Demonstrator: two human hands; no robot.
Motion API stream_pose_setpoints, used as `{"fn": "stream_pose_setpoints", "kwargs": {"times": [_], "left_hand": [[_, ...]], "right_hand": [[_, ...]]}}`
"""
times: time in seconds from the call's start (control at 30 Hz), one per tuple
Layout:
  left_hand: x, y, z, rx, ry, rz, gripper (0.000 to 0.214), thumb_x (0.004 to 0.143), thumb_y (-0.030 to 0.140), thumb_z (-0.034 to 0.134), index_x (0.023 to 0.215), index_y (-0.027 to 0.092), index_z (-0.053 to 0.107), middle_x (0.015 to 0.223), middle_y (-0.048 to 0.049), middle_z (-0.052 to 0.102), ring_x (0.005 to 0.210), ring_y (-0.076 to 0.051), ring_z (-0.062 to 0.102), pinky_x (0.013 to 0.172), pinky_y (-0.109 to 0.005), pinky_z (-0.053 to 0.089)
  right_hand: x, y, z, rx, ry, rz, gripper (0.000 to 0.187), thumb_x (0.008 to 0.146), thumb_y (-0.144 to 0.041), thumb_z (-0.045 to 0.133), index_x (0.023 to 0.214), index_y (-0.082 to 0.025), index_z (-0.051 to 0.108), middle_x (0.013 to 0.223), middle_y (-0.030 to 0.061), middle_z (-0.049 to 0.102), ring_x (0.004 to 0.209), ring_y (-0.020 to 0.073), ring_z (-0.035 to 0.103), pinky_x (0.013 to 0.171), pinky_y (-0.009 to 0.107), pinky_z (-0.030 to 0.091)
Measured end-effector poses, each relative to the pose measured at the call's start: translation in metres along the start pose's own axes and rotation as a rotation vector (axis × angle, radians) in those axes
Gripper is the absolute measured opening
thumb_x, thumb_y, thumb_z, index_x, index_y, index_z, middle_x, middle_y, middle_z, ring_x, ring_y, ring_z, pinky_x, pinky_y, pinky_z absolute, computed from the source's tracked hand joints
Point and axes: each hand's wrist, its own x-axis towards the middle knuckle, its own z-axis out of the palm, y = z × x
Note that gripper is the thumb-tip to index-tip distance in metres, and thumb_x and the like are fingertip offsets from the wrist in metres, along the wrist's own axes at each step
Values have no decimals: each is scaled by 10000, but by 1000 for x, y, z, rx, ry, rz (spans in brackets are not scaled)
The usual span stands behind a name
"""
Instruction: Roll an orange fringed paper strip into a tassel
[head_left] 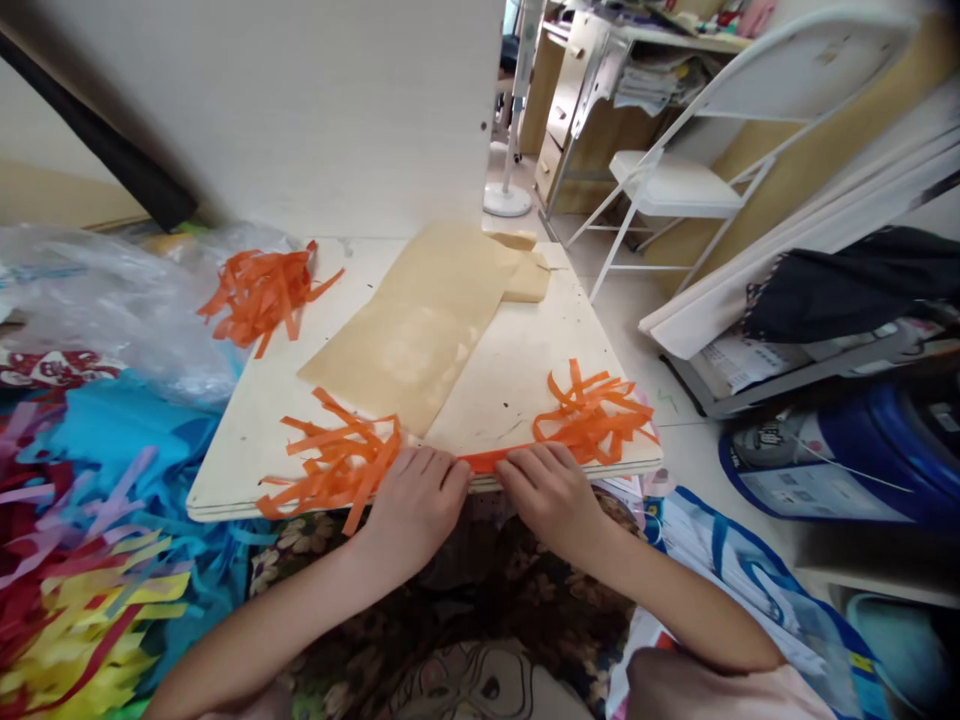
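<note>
Near the front edge of a pale wooden board (247, 430), both hands grip one strip of orange tissue paper (484, 461). Its middle is pressed into a narrow band, and cut fringes spread out at its two ends. My left hand (420, 500) is closed on the band beside the left fringe. My right hand (551, 495) is closed on it beside the right fringe, with a short gap between the hands. Beyond them lies a sheet of brown paper (420, 330). A second bunch of orange fringe (262, 290) rests at the board's far left.
Piles of blue tissue paper (142, 420) and yellow fringe (97, 620) lie at the left, with clear plastic bags (142, 310) behind them. A white folding chair (675, 185) stands at the back right. A blue bucket (847, 450) is at the right.
</note>
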Motion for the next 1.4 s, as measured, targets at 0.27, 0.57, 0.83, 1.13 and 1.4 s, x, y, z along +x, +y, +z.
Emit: {"fn": "stream_pose_setpoints", "kwargs": {"times": [0.27,0.57,0.83,1.13,1.4], "left_hand": [[5,-3,-14,75,-84,-112,150,716,168,476,589,151,556,543,-31,528,549,-167,481,537,-285,327],[12,-6,-14,122,-110,-196,214,715,207,460,525,148,537,502,-45,529,527,-184,503,531,-291,342],[19,-8,-18,147,-255,-172,185,720,198,458,565,139,540,536,-47,549,557,-198,528,518,-294,336],[4,23,-6,232,23,-2,217,732,78,398,787,119,604,732,-54,618,720,-167,531,692,-300,338],[-5,19,-2,122,44,-112,145,706,191,534,834,207,602,784,-4,632,715,-165,521,611,-295,295]], "right_hand": [[0,27,-13,-185,-158,-32,202,788,-193,427,610,-159,514,620,32,544,617,162,452,612,289,250],[14,44,-18,-101,-345,51,245,796,-289,436,629,-147,545,630,26,583,616,147,502,589,272,237],[18,44,-21,-110,-399,93,246,785,-276,443,610,-147,558,615,28,591,602,151,506,582,269,241],[1,-18,-7,-423,-63,6,303,750,-113,369,997,-102,545,789,100,601,712,192,480,733,342,267],[-12,-31,-3,-370,-85,204,357,741,-154,433,1090,-146,508,931,113,599,747,200,470,723,344,266]]}}
